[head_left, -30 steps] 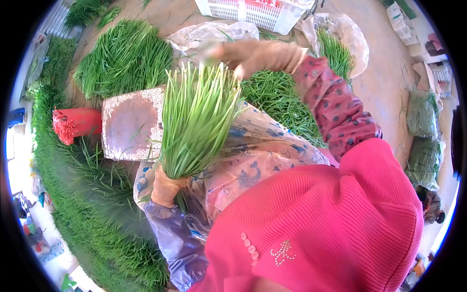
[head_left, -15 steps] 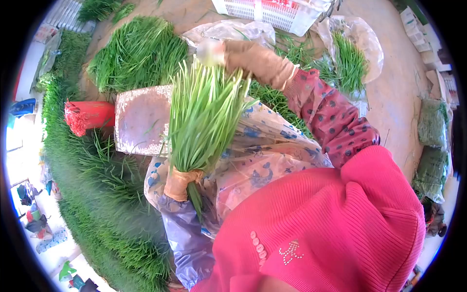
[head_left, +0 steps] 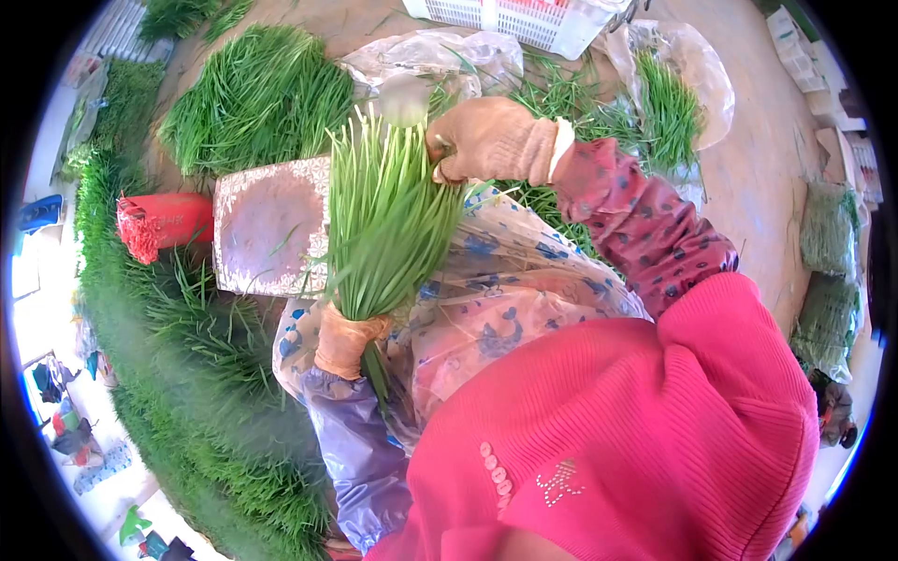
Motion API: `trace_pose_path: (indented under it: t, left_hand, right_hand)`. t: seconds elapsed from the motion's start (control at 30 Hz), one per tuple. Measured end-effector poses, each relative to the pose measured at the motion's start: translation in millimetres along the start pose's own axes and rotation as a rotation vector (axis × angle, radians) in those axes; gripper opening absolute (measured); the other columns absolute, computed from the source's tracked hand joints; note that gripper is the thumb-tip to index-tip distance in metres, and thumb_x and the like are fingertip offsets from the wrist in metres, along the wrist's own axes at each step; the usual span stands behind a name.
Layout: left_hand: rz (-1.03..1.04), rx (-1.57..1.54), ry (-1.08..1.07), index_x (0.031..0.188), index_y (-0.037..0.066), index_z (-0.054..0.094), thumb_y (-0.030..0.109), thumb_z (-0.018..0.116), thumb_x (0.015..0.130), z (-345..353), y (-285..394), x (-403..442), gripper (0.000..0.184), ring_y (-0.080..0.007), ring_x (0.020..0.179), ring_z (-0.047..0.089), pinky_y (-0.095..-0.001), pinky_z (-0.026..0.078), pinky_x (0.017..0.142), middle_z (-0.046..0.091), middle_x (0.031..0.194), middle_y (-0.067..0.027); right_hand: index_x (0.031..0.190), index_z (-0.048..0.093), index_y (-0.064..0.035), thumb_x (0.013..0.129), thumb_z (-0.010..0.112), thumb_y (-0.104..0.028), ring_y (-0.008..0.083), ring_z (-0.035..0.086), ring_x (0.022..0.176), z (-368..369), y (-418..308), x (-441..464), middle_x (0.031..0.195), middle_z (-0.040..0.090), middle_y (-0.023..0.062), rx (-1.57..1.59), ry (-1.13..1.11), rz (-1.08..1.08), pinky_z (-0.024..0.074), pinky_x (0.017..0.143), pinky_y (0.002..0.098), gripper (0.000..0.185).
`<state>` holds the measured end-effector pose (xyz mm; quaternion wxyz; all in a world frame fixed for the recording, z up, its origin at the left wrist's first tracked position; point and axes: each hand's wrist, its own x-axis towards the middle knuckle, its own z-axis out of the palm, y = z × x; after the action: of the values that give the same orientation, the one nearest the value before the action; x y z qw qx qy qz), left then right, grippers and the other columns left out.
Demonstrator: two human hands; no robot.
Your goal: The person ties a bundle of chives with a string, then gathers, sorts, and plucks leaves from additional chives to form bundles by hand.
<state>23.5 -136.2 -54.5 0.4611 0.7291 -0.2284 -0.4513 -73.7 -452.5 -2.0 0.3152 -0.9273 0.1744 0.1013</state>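
Note:
My left hand, in a tan glove, is wrapped round the narrow lower part of a bunch of garlic chives. The pale stalk ends fan out at the top, and a few green leaf tips hang below the fist. At the bunch's upper right edge is my right hand, also gloved, with fingers curled and thumb pressed in against the outer stalks. Whatever lies between those fingertips is too small to make out. Behind the bunch stands a patterned square board or stool top.
Left of the board lies a red roll of ties. Loose chives are heaped at the back and along the left. A white crate and a plastic bag with chives stand beyond. A patterned plastic apron covers my lap.
My right hand has come down from above the stalk ends to the bunch's right side, its fingers curled. The left hand keeps its hold, and the view has shifted slightly.

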Motion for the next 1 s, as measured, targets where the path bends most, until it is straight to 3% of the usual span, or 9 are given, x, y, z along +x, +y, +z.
trace_pose_path:
  t: [0.13, 0.23, 0.43, 0.5, 0.57, 0.63, 0.7, 0.83, 1.0]
  left_hand:
    - [-0.068, -0.138, -0.022, 0.107, 0.001, 0.064, -0.007, 0.066, 0.071, 0.2, 2.9, -1.8, 0.037, -0.0112, 0.074, 0.061, -0.0258, 0.049, 0.06, 0.068, 0.092, -0.0041]
    - [-0.128, -0.167, -0.045, 0.105, 0.002, 0.065, -0.006, 0.066, 0.071, -3.2, -1.6, -1.2, 0.036, -0.0106, 0.069, 0.06, -0.0265, 0.048, 0.056, 0.068, 0.088, -0.0036]
    - [-0.013, 0.155, -0.108, 0.097, 0.003, 0.066, -0.007, 0.065, 0.068, -13.8, 1.2, -7.2, 0.031, -0.0133, 0.055, 0.057, -0.0289, 0.044, 0.045, 0.064, 0.07, -0.0036]
    - [-0.075, 0.118, -0.122, 0.091, 0.0, 0.064, -0.01, 0.063, 0.066, -13.9, 5.9, -5.9, 0.028, -0.0146, 0.05, 0.055, -0.0297, 0.04, 0.04, 0.061, 0.065, -0.0037]
    - [0.016, 0.271, -0.163, 0.104, 0.007, 0.067, 0.001, 0.07, 0.07, -20.4, -5.6, -3.9, 0.035, -0.0149, 0.061, 0.062, -0.0284, 0.049, 0.052, 0.068, 0.076, -0.0047]
    - [0.142, 0.413, -0.172, 0.103, 0.006, 0.067, -0.001, 0.069, 0.07, -22.1, -20.4, 4.0, 0.034, -0.015, 0.062, 0.062, -0.0281, 0.049, 0.051, 0.068, 0.077, -0.0049]
    - [0.263, 0.555, -0.175, 0.102, 0.004, 0.067, -0.002, 0.068, 0.07, -16.8, -13.8, 4.6, 0.032, -0.015, 0.063, 0.063, -0.0277, 0.049, 0.051, 0.068, 0.077, -0.005]
    - [-0.069, 0.042, 0.008, 0.09, -0.002, 0.062, -0.012, 0.062, 0.066, -12.5, -1.3, -2.9, 0.026, -0.0186, 0.052, 0.058, -0.031, 0.045, 0.044, 0.062, 0.066, -0.0087]
    - [-0.256, -0.266, -0.06, 0.086, -0.002, 0.06, -0.015, 0.059, 0.065, -10.8, 4.3, -7.6, 0.025, -0.0183, 0.051, 0.054, -0.0286, 0.042, 0.045, 0.057, 0.064, -0.0076]
  right_hand:
    - [0.095, 0.069, -0.0149, 0.083, 0.062, -0.032, 0.0323, 0.065, 0.075, 11.9, 14.2, 8.0, 0.076, 0.067, 0.0132, -0.071, 0.188, -0.12, 0.0512, 0.07, 0.0415, 0.022]
    - [0.093, 0.07, -0.012, 0.085, 0.058, -0.027, 0.0252, 0.065, 0.066, -1.4, 32.2, 15.8, 0.073, 0.067, 0.0105, 0.037, 0.378, -0.038, 0.0517, 0.062, 0.0388, 0.021]
    - [0.111, 0.063, -0.0007, 0.089, 0.06, -0.024, 0.0141, 0.059, 0.058, -39.3, 115.3, 28.0, 0.072, 0.065, 0.0072, 1.033, 0.594, 0.16, 0.0487, 0.051, 0.0264, 0.033]
    - [0.124, 0.055, 0.0013, 0.084, 0.067, -0.028, 0.0182, 0.059, 0.061, -38.8, 128.5, 34.2, 0.081, 0.065, 0.0081, 0.907, 0.395, 0.07, 0.0522, 0.059, 0.0335, 0.051]
    - [0.129, 0.049, 0.002, 0.086, 0.066, -0.028, 0.0181, 0.062, 0.067, -41.9, 88.9, 36.3, 0.079, 0.066, 0.0085, 0.331, 0.174, 0.014, 0.0519, 0.062, 0.0284, 0.055]
    - [0.138, 0.037, -0.0007, 0.081, 0.072, -0.03, 0.0204, 0.063, 0.08, -26.4, 51.4, 34.5, 0.085, 0.066, 0.0086, 0.224, -0.002, -0.02, 0.0518, 0.075, 0.0311, 0.073]
    - [0.136, 0.043, -0.0028, 0.078, 0.076, -0.03, 0.0185, 0.062, 0.09, 1.6, 51.2, 37.8, 0.093, 0.067, 0.0081, 0.391, -0.076, -0.323, 0.0491, 0.084, 0.0326, 0.073]
    - [0.118, 0.06, -0.0011, 0.077, 0.077, -0.022, 0.0189, 0.066, 0.087, 23.9, 40.8, 45.3, 0.096, 0.068, 0.0089, 0.92, -0.182, -0.303, 0.0538, 0.078, 0.0316, 0.05]
    - [0.121, 0.062, -0.012, 0.085, 0.067, -0.02, 0.0076, 0.058, 0.074, 28.9, 30.5, 54.5, 0.089, 0.067, -0.0006, 0.592, -0.075, -0.103, 0.048, 0.063, 0.0257, 0.038]
